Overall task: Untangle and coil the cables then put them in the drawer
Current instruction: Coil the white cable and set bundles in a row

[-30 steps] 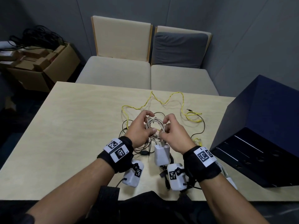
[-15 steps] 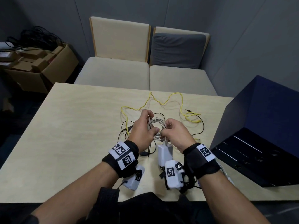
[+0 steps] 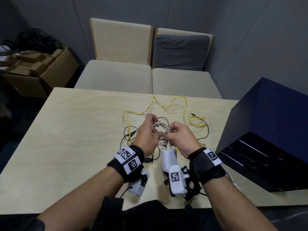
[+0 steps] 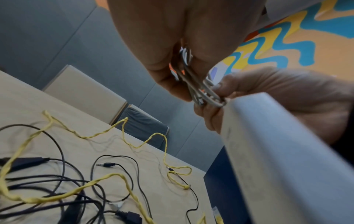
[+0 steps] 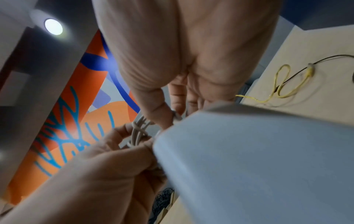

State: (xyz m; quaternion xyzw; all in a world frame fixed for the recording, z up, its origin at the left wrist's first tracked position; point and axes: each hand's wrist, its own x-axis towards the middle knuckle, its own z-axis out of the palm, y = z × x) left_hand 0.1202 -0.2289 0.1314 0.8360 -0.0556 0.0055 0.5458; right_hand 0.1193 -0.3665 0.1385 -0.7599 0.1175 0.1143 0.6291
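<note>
- While both of our hands meet above the table (image 3: 70,130), the step in hand is finishing the coil of the white cable (image 3: 160,129).
- Our left hand (image 3: 148,132) curls its fingers round the coil's 9 o'clock side; our right hand (image 3: 180,137) pinches the strands at 3 o'clock, apparently tucking the free end.
- Hanging at 6 o'clock below the coil, the white charger block (image 3: 168,158) is clear in the head view.
- Yellow cable (image 3: 168,106) and black cables (image 3: 128,135) lie loose and overlapping at 12 o'clock beyond our hands, not yet sorted.
- Next, we judge, the coil must be secured, then carried toward the dark drawer unit (image 3: 266,135) at 3 o'clock; whether a drawer stands open we cannot tell.
</note>
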